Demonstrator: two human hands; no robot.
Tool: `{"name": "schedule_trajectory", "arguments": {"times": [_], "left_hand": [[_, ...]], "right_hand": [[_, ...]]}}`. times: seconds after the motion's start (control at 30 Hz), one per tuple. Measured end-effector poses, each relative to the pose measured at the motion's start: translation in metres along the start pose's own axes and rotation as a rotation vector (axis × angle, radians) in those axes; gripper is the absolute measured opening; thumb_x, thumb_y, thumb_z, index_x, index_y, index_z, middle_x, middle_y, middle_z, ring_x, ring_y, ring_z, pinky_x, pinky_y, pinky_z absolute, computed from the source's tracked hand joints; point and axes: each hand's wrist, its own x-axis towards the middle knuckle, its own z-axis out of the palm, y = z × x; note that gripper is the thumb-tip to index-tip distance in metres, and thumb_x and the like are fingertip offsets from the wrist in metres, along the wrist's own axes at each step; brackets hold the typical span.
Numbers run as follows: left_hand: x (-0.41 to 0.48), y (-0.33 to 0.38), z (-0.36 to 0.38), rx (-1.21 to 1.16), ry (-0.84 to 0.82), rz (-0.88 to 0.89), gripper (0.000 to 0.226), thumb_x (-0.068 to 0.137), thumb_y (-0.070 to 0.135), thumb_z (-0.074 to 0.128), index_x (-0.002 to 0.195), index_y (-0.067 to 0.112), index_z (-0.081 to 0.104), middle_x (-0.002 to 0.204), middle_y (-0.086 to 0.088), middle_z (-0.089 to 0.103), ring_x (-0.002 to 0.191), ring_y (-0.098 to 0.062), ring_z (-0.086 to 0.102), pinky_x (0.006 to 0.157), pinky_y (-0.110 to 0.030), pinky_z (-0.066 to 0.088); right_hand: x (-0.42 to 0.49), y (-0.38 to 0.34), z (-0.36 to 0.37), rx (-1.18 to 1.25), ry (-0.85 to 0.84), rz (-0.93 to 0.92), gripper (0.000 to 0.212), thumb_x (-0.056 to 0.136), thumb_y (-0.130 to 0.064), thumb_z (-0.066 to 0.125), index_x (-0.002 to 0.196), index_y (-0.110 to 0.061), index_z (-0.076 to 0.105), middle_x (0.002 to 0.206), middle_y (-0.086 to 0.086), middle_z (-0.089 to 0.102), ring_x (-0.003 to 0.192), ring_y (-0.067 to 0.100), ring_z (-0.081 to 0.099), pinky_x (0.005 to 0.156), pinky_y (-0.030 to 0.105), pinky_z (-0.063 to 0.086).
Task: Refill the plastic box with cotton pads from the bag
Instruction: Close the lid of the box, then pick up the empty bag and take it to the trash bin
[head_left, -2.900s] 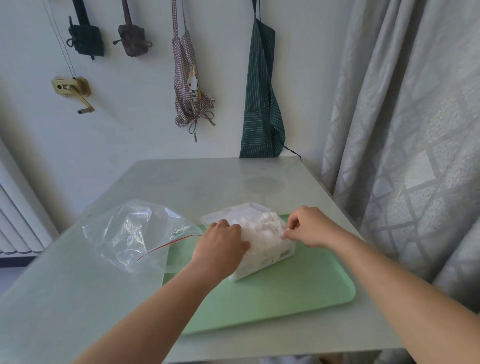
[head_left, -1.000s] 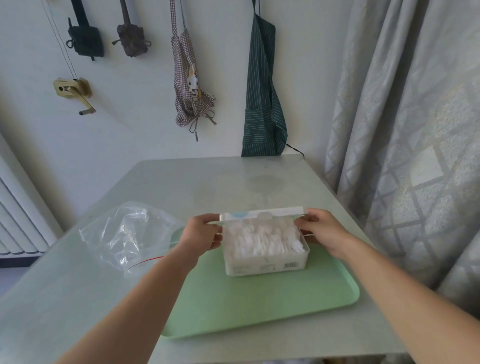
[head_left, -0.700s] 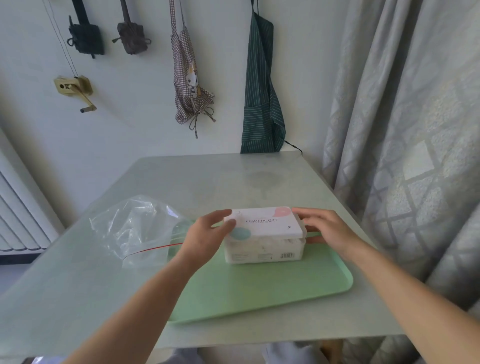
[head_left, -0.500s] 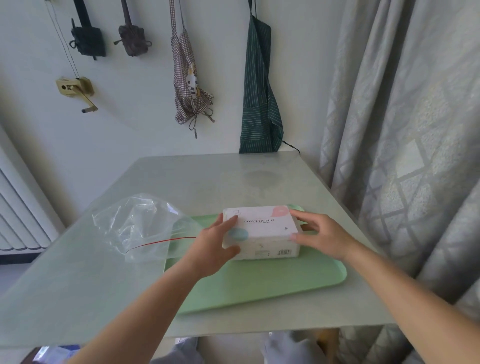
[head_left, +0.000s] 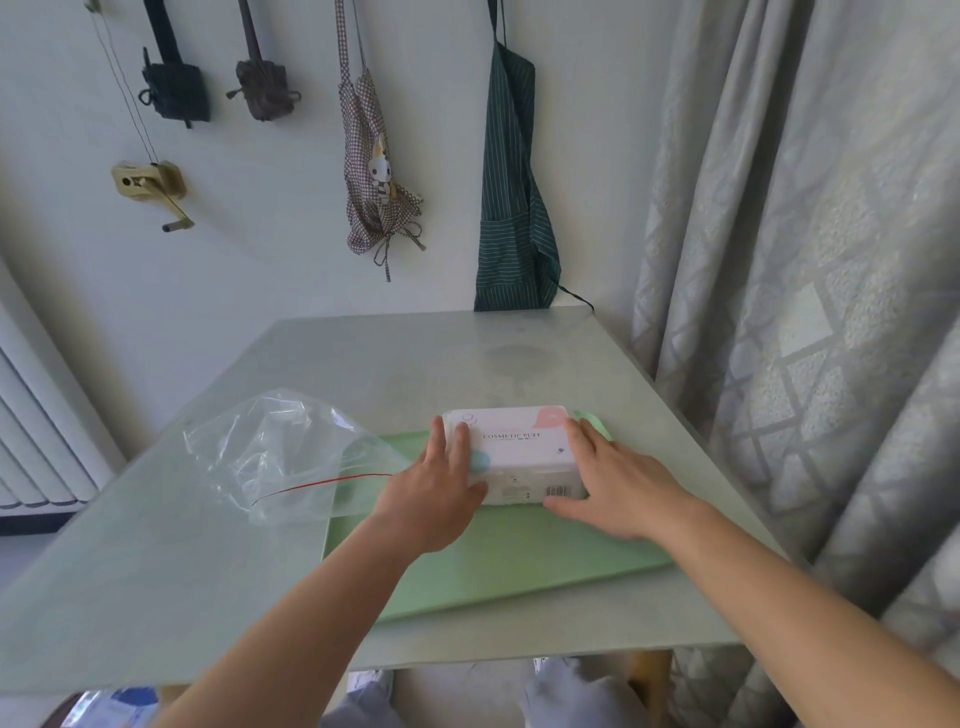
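Note:
A white plastic box (head_left: 517, 453) with its printed lid down stands on the far part of a pale green tray (head_left: 519, 561). My left hand (head_left: 439, 488) lies against the box's left end, fingers spread over the lid's corner. My right hand (head_left: 613, 480) presses flat on the right end and front corner. The cotton pads are hidden under the lid. A clear plastic bag (head_left: 283, 452) with a red seal line lies crumpled to the left, partly over the tray's edge; it looks empty.
The grey table (head_left: 171, 561) stands against a white wall hung with aprons (head_left: 514, 208) and small bags. A patterned curtain (head_left: 810, 291) falls close along the table's right side. A radiator sits at the far left.
The box was open with white pads showing; the lid has come down over it. Both hands moved from the lid's edges to rest on the shut box's ends.

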Motion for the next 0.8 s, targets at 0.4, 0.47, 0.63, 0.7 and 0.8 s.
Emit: {"name": "schedule_trajectory", "arguments": {"times": [0.4,0.47,0.63,0.7,0.8], "left_hand": [[-0.031,-0.027,-0.058,0.148,0.196,0.068,0.066,0.089,0.041,0.059,0.147,0.028,0.030,0.149,0.007,0.041,0.132,-0.018,0.045,0.093,-0.038,0.048],[-0.046,-0.050,-0.066,0.188,0.227,0.016,0.069,0.085,0.045,0.062,0.146,0.032,0.034,0.146,0.009,0.044,0.132,-0.018,0.044,0.100,-0.036,0.043],[-0.094,-0.111,-0.075,0.228,0.216,-0.229,0.055,0.086,0.041,0.059,0.140,0.036,0.044,0.140,0.008,0.050,0.124,-0.021,0.050,0.096,-0.036,0.045],[-0.107,-0.127,-0.075,0.169,0.231,-0.315,0.039,0.091,0.028,0.052,0.128,0.040,0.057,0.131,0.011,0.059,0.114,-0.021,0.059,0.085,-0.034,0.050],[-0.121,-0.138,-0.076,0.043,0.294,-0.375,0.034,0.094,0.021,0.048,0.113,0.039,0.068,0.115,0.008,0.069,0.099,-0.024,0.066,0.076,-0.032,0.052]], "right_hand": [[0.016,-0.061,-0.037,-0.155,0.184,-0.079,0.067,0.083,-0.061,0.048,0.134,-0.017,0.043,0.141,0.005,0.042,0.125,0.031,0.041,0.097,0.044,0.042],[0.021,-0.086,-0.039,-0.051,0.198,-0.204,0.061,0.086,-0.053,0.050,0.136,-0.020,0.045,0.141,0.002,0.043,0.126,0.028,0.040,0.101,0.041,0.040],[0.032,-0.165,-0.030,-0.039,0.131,-0.422,0.095,0.068,-0.065,0.063,0.148,-0.026,0.029,0.145,-0.001,0.038,0.130,0.025,0.036,0.107,0.040,0.037],[0.031,-0.193,-0.020,-0.119,0.082,-0.449,0.112,0.060,-0.068,0.069,0.151,-0.025,0.020,0.148,0.002,0.032,0.130,0.030,0.034,0.107,0.044,0.036],[0.028,-0.229,-0.009,-0.163,0.144,-0.463,0.102,0.065,-0.061,0.070,0.147,-0.022,0.025,0.145,0.006,0.033,0.127,0.033,0.039,0.102,0.046,0.038]]}}
